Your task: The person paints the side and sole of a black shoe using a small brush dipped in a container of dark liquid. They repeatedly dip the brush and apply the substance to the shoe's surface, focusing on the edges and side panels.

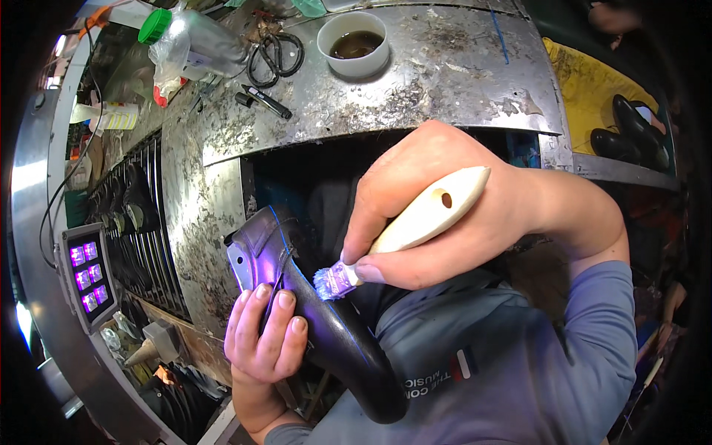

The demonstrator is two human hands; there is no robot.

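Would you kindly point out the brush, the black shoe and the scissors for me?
brush [423, 219], head view, on the middle of its pale wooden handle.
black shoe [348, 348], head view, on its dark side wall.
scissors [276, 55], head view, on the black handle loops.

left hand [265, 334] palm: hidden behind shoe upper [326, 311] | brush [404, 230] handle middle: covered by right hand [452, 208] | right elbow: cut off

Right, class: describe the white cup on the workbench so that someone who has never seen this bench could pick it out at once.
Start at the worn metal workbench that fills the top of the view. Near its far edge, just right of the black scissors, stands the white cup. It alone is round, open-topped and holds a dark brown liquid.
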